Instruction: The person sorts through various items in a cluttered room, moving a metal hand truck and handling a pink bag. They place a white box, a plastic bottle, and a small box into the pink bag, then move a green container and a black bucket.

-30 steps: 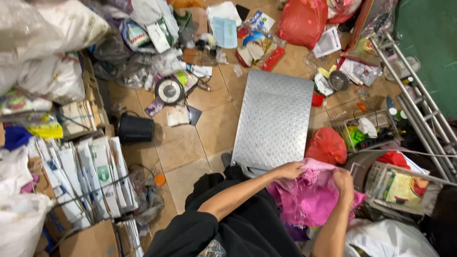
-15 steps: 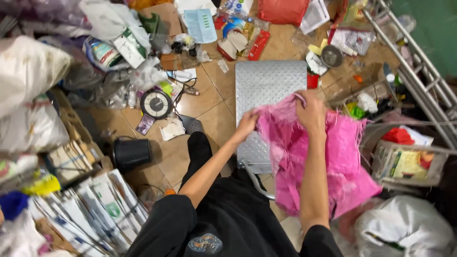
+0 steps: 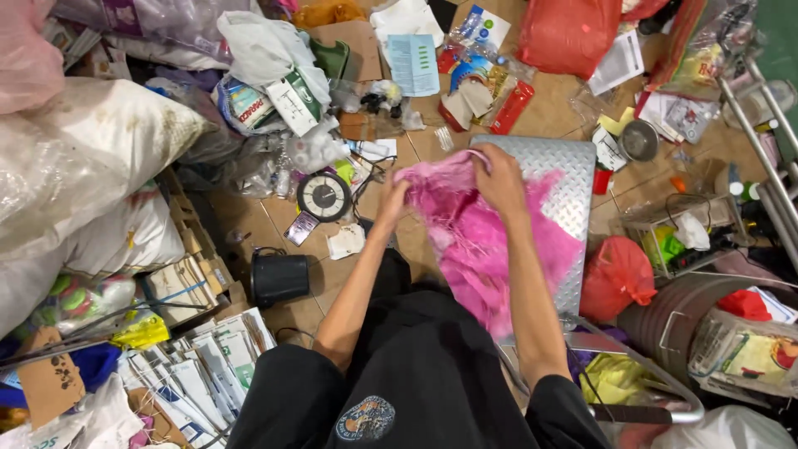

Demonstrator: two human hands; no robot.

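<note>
head view: a person in black looks down at both hands over a cluttered tiled floor (image 3: 174, 378).
pink bag (image 3: 478, 237): thin, crinkled, bright pink plastic, partly see-through at the edges; bunched at the top between the hands and hanging loose and wide below, over the person's lap.
where the bag is: held up above the metal plate (image 3: 565, 179), covering most of its left half.
left hand (image 3: 392, 199): closed on the bag's upper left edge, fingers pinching the plastic.
right hand (image 3: 501, 179): clenched on the bag's top, knuckles up, a fold of pink gathered under the fingers.
metal plate: grey, with a raised tread pattern, lying flat on the floor in front of the person.
clock (image 3: 323, 196): round, dark-rimmed, face up on the floor just left of the left hand.
black bucket (image 3: 279, 278): on the floor beside the left forearm.
red bag (image 3: 615, 277): tied, plump, resting at the right edge of the metal plate.
white sacks (image 3: 91, 158): piled high on the left.
envelopes (image 3: 204, 366): stacked in rows at the lower left.
</note>
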